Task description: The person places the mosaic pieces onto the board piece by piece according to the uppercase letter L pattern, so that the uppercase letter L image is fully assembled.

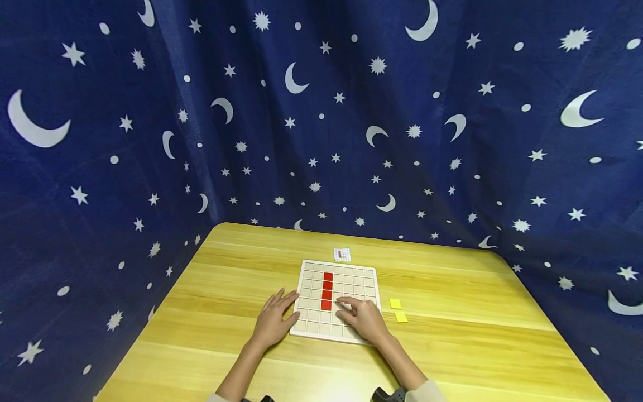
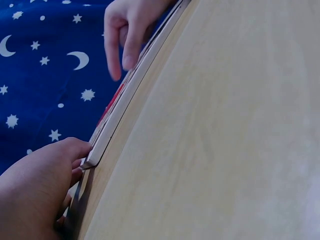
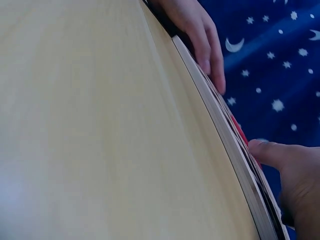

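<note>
A white square grid board (image 1: 313, 330) lies on the table, with several red square tiles (image 1: 327, 286) in one column left of its middle. My left hand (image 1: 272, 322) rests at the board's left edge, thumb and fingertips touching the rim. Over the board's right part is my right hand (image 1: 365, 319), thumb and index finger apart, just right of the lowest red tile. No tile shows between those fingers. In the left wrist view the right hand (image 2: 131, 30) points downward above the board. The right wrist view shows its thumb near the red tiles (image 3: 239, 131).
Two yellow square tiles, one farther back (image 1: 395, 304) and one nearer (image 1: 401, 317), lie right of the board. Behind the board is a small card (image 1: 342, 254) printed with a grid. A dark blue star-and-moon curtain (image 1: 341, 123) surrounds the wooden table (image 1: 452, 335).
</note>
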Demonstrator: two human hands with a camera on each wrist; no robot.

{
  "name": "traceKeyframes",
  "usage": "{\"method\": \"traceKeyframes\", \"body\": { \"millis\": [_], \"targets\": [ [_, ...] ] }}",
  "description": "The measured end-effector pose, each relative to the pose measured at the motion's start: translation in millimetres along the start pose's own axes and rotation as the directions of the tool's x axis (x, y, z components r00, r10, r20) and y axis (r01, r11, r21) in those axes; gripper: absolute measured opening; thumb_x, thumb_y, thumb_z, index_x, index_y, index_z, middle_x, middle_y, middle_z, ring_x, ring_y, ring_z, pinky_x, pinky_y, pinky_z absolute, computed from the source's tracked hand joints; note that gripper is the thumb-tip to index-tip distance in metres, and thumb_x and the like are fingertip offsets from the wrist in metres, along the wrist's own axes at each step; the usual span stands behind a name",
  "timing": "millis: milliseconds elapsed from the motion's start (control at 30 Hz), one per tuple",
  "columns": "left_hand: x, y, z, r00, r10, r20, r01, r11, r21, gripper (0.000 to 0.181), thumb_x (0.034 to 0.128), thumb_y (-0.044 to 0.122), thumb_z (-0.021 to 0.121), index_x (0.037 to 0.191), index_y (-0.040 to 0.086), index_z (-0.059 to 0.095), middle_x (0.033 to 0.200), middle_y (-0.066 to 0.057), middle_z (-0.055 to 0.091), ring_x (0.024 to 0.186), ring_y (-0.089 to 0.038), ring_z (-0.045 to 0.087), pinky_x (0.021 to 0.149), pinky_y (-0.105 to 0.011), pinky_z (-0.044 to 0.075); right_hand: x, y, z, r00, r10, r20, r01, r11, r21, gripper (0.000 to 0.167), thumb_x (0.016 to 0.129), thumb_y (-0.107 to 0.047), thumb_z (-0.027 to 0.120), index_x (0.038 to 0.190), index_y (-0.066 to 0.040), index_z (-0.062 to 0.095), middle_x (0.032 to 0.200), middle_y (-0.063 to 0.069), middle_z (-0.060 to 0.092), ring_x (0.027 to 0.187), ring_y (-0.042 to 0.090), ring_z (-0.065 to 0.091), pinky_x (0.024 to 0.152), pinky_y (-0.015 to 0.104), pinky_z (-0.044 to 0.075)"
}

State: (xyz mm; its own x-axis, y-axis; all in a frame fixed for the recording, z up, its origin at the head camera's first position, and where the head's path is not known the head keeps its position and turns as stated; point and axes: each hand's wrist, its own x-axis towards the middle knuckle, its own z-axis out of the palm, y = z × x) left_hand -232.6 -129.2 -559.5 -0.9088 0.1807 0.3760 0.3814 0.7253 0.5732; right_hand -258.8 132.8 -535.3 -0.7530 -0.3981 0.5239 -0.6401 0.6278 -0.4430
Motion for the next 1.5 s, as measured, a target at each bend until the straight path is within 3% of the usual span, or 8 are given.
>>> {"method": "traceKeyframes", "body": {
  "millis": [233, 400, 500, 667, 900, 1233, 1500],
  "targets": [
    [-0.4, -1.7, 1.0, 1.0, 0.004, -0.001, -0.004, 1.0, 0.018, 0.046, 0.0881, 0.031, 0.061, 0.129, 0.01, 0.055, 0.133, -0.005, 0.051, 0.131, -0.033, 0.033, 0.109, -0.048, 0.019, -16.6, 24, -28, 0.992, 0.116, -0.04, -0.115, 0.993, 0.033, 0.024, 0.079, -0.021, 0.073, 0.101, -0.012, 0.071, 0.048, -0.019, 0.028, 0.043, -0.006, 0.016, 0.038, 0.015, 0.02],
    [0.1, -2.6, 2.0, 1.0, -0.001, 0.001, 0.001, 1.0, 0.014, 0.046, 0.0882, 0.032, 0.06, 0.129, 0.012, 0.055, 0.134, -0.003, 0.051, 0.131, -0.031, 0.032, 0.11, -0.047, 0.019, -27.0, 50, -49, 0.975, 0.179, -0.133, -0.18, 0.984, 0.005, 0.023, 0.077, -0.017, 0.075, 0.098, -0.009, 0.072, 0.047, -0.016, 0.027, 0.042, -0.005, 0.015, 0.035, 0.017, 0.022],
    [0.1, -2.6, 2.8, 1.0, 0.001, -0.004, -0.001, 1.0, 0.008, 0.046, 0.088, 0.032, 0.061, 0.129, 0.012, 0.055, 0.133, -0.004, 0.051, 0.131, -0.031, 0.033, 0.11, -0.047, 0.019, -31.7, 64, -62, 0.956, 0.25, -0.151, -0.253, 0.967, 0.0, 0.024, 0.077, -0.017, 0.075, 0.098, -0.008, 0.072, 0.047, -0.013, 0.028, 0.041, -0.002, 0.017, 0.035, 0.018, 0.023],
    [-0.3, -1.8, 2.3, 1.0, -0.002, -0.004, 0.002, 1.0, 0.013, 0.046, 0.0881, 0.031, 0.061, 0.129, 0.012, 0.055, 0.134, -0.003, 0.051, 0.131, -0.031, 0.033, 0.11, -0.047, 0.019, -38.4, 83, -80, 0.919, 0.386, -0.081, -0.384, 0.922, 0.04, 0.026, 0.078, -0.019, 0.074, 0.101, -0.009, 0.071, 0.049, -0.006, 0.032, 0.041, 0.004, 0.02, 0.036, 0.019, 0.024],
    [-0.5, -0.4, 1.5, 1.0, -0.008, 0.002, 0.008, 1.0, 0.004, 0.045, 0.0882, 0.031, 0.061, 0.129, 0.013, 0.055, 0.134, -0.002, 0.05, 0.132, -0.031, 0.032, 0.11, -0.047, 0.019, -41.4, 96, -89, 0.895, 0.444, 0.033, -0.445, 0.894, 0.052, 0.029, 0.079, -0.027, 0.073, 0.103, -0.012, 0.072, 0.049, -0.003, 0.035, 0.042, 0.007, 0.024, 0.039, 0.021, 0.024],
    [-0.1, -0.9, 2.4, 1.0, -0.006, 0.002, 0.006, 1.0, 0.003, 0.045, 0.0885, 0.031, 0.06, 0.129, 0.012, 0.055, 0.134, -0.004, 0.05, 0.132, -0.031, 0.032, 0.11, -0.047, 0.019, -37.6, 98, -88, 0.892, 0.451, 0.023, -0.451, 0.892, -0.019, 0.032, 0.079, -0.027, 0.073, 0.106, -0.01, 0.07, 0.05, -0.003, 0.035, 0.042, 0.008, 0.023, 0.04, 0.02, 0.022],
    [-0.4, -1.2, 0.9, 1.0, -0.011, 0.007, 0.011, 1.0, 0.0, 0.045, 0.0889, 0.03, 0.06, 0.13, 0.011, 0.054, 0.134, -0.004, 0.05, 0.132, -0.031, 0.032, 0.11, -0.047, 0.018, -37.6, 102, -86, 0.923, 0.382, -0.044, -0.384, 0.919, -0.086, 0.032, 0.08, -0.029, 0.072, 0.104, -0.008, 0.069, 0.048, -0.007, 0.032, 0.041, 0.005, 0.02, 0.038, 0.02, 0.021]
  ]
}}
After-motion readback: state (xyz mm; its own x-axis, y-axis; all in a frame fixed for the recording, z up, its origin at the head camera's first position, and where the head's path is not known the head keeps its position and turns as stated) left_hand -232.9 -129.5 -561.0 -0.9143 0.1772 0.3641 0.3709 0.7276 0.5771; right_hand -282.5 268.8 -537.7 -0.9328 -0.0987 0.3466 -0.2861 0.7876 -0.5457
